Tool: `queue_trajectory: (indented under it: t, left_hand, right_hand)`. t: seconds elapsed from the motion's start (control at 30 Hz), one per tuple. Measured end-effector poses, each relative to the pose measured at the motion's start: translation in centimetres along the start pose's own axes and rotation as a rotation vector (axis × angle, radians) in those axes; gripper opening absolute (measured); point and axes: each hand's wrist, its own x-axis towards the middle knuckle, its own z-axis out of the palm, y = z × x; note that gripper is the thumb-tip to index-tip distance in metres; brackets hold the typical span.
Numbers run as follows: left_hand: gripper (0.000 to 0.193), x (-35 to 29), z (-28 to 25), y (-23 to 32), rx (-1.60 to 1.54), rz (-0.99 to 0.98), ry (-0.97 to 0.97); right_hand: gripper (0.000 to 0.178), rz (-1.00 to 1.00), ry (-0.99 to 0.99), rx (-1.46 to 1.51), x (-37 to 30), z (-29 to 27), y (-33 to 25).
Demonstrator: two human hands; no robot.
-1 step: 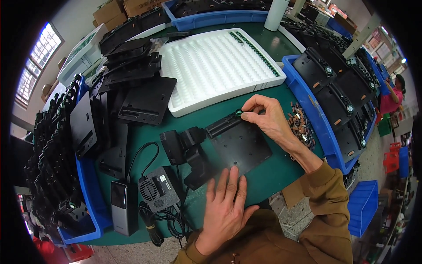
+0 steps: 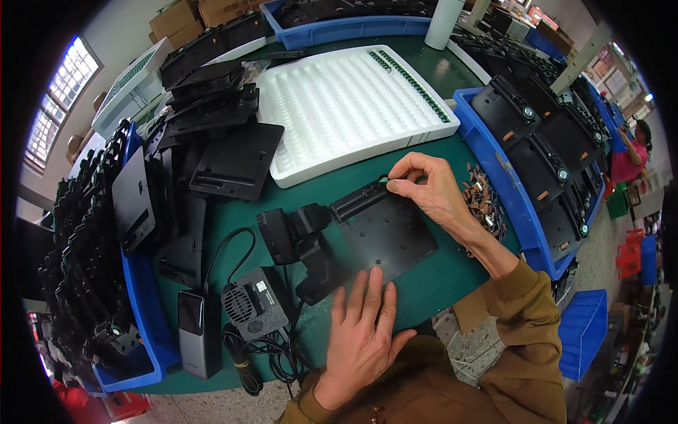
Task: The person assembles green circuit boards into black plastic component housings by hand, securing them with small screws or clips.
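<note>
In front of me a flat black plastic panel [image 2: 387,237] lies on the green table, with a raised channel along its far edge. At the right end of that channel, the thumb and forefinger of my right hand [image 2: 432,187] pinch a small green circuit board [image 2: 383,181]. My left hand [image 2: 361,328] lies with its fingers stretched out, the fingertips at the panel's near edge, and holds nothing. Left of the panel stands a black device with rounded blocks [image 2: 300,244], close to it but not in my hands.
A white foam tray [image 2: 311,166] with green parts along its right side lies beyond the panel. Blue bins [image 2: 526,212] of black panels flank the table. Small copper-coloured parts [image 2: 482,201] are heaped at right. A power bank [image 2: 199,336], a vented box [image 2: 254,304] and cables sit at left.
</note>
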Motion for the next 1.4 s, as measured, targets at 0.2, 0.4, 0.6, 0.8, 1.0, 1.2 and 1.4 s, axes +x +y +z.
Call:
queue_trajectory:
  t: [0.2,0.4,0.6,0.8,1.0,1.2,1.4]
  left_hand:
    - [0.078,0.0,0.0,-0.1,0.004,0.004,0.003]
    - [0.079,0.1,0.0,0.0,-0.004,0.009,0.008]
    - [0.079,0.0,0.0,-0.1,0.001,-0.001,0.009]
    - [0.079,0.0,0.0,0.0,-0.004,0.010,0.004]
    - [0.080,0.0,0.1,-0.1,-0.002,0.007,0.007]
    - [0.080,0.0,0.0,0.0,-0.003,0.003,0.006]
    - [0.079,0.1,0.0,0.0,-0.010,0.008,0.013]
  right_hand:
    - [0.012,-0.075,0.027,-0.034,0.0,0.1,0.3]
    - [0.010,0.089,-0.086,0.056,0.3,-0.7,-0.5]
    - [0.011,0.031,-0.019,0.042,0.1,0.5,-0.2]
    - [0.013,-0.115,0.067,-0.024,-0.3,0.4,0.1]
    - [0.010,-0.049,-0.014,0.074,-0.4,0.3,-0.2]
    - [0.012,-0.095,-0.095,0.080,-0.9,-0.1,-0.1]
    - [0.018,-0.365,-0.097,-0.152,-1.6,0.1,-0.1]
